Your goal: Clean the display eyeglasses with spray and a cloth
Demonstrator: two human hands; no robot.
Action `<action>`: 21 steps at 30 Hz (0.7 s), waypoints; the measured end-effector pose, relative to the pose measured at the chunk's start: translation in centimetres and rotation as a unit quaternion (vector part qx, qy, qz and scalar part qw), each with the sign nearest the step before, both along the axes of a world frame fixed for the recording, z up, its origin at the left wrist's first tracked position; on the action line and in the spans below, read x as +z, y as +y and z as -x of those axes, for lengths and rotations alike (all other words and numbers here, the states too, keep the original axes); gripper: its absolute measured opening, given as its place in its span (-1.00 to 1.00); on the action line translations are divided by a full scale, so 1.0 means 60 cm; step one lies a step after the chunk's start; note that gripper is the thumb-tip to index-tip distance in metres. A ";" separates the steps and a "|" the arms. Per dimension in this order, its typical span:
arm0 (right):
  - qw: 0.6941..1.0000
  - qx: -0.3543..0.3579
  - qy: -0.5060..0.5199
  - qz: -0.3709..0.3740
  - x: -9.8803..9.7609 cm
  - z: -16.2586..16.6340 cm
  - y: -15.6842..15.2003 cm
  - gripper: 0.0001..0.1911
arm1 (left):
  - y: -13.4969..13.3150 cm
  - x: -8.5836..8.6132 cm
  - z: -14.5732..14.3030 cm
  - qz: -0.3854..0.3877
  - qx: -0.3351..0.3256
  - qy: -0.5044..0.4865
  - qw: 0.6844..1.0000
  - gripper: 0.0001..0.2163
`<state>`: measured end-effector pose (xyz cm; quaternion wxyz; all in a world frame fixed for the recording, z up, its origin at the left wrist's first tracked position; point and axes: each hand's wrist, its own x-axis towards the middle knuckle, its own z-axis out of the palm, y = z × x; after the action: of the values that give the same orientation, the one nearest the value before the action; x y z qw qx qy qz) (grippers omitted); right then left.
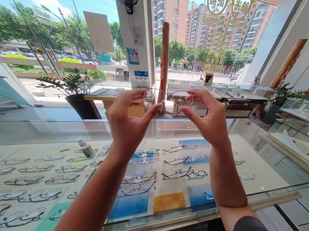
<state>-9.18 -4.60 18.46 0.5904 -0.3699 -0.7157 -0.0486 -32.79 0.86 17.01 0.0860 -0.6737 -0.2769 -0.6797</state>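
I hold a pair of thin metal-rimmed glasses [169, 98] up in front of me, above a glass display counter [228, 201]. My left hand [127, 122] pinches the left lens rim between thumb and fingers. My right hand [209, 117] pinches the right rim the same way. Both forearms rise from the near edge of the counter. The lenses are clear, and the street shows through them.
Under the counter glass lie several rows of spectacle frames [137, 182]. A small spray bottle [85, 148] lies on the counter at left. A potted plant [76, 96] stands behind it by the window. More glass cases [298, 120] run along the right.
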 end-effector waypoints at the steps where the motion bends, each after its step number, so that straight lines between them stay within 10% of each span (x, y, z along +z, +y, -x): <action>1: 1.000 0.000 0.001 0.008 0.001 0.001 -0.002 -0.60 | 0.000 0.001 0.003 0.002 -0.004 -0.004 1.000 -0.54; 21: 0.998 -0.046 -0.001 0.037 -0.008 -0.008 0.015 -0.68 | 0.020 -0.004 0.004 0.044 0.037 0.046 0.997 -0.61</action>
<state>-8.70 -3.69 17.99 0.5728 -0.4246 -0.6994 -0.0493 -33.03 2.04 16.75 0.0938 -0.6965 -0.3274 -0.6316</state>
